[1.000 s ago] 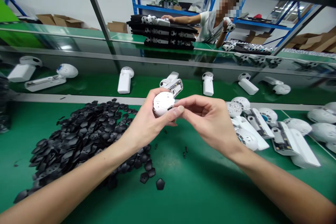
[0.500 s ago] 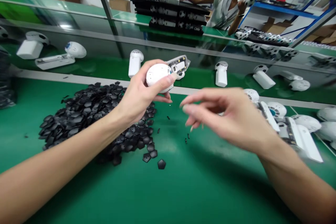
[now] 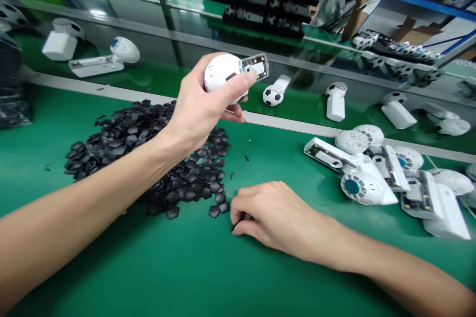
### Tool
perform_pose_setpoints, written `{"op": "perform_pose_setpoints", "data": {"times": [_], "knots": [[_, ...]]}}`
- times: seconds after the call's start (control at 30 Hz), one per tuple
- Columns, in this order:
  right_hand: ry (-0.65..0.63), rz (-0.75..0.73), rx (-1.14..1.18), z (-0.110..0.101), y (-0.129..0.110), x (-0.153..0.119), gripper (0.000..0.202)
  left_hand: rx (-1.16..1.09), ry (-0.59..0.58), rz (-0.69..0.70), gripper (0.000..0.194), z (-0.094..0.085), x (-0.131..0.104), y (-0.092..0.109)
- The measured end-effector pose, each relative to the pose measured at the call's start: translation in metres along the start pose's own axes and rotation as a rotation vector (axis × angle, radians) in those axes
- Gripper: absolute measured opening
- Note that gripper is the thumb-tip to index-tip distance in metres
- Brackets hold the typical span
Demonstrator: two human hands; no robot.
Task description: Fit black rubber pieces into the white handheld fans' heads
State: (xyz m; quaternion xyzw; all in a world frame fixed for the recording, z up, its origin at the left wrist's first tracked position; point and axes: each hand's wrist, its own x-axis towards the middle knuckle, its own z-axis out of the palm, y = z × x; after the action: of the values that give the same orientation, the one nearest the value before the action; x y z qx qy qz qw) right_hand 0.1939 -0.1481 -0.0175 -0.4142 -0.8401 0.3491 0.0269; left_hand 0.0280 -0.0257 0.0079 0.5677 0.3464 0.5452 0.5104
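Observation:
My left hand (image 3: pixel 206 96) is wrapped round a white football-shaped device (image 3: pixel 222 70), held up over the far edge of the mat. From the ball sticks out an arm with an exposed circuit board, and a black patch shows on the ball above my thumb. Low over the green table, my right hand (image 3: pixel 266 215) pinches a black pentagon piece (image 3: pixel 235 227), mostly hidden by the fingers. Just left of these fingers begins a big heap of black pentagon pieces (image 3: pixel 122 138), with a few loose ones at its near edge.
Several similar white devices (image 3: pixel 366 185) lie piled at the right. More stand behind the pale strip, among them one with black patches (image 3: pixel 273 95). A dark plastic bag (image 3: pixel 13 84) sits at the left. Across the bench, a person (image 3: pixel 340 0) works beside stacked black trays (image 3: pixel 260 2).
My right hand has come down and left to the table and closed on the loose black pentagon piece. My left hand and the device have risen slightly in view.

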Motion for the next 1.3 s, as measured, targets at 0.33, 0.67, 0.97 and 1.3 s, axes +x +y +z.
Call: {"op": "perform_pose_setpoints", "data": {"times": [0.33,0.67,0.97,1.3], "knots": [[0.299,-0.202,0.458,-0.029,0.003,0.0,0.005,-0.2,-0.113,-0.091,0.052,-0.001,0.003,0.008],[0.71,-0.131,0.716,-0.055,0.003,-0.007,0.007,-0.175,-0.123,-0.136,0.026,0.0,-0.001,0.0],[0.926,-0.218,0.621,-0.062,0.006,-0.009,0.014,-0.083,-0.259,-0.156,0.018,0.01,-0.018,-0.005],[0.899,-0.165,0.998,-0.064,0.019,0.004,0.032,0.123,-0.262,0.041,0.033,0.008,-0.026,-0.016]]}}
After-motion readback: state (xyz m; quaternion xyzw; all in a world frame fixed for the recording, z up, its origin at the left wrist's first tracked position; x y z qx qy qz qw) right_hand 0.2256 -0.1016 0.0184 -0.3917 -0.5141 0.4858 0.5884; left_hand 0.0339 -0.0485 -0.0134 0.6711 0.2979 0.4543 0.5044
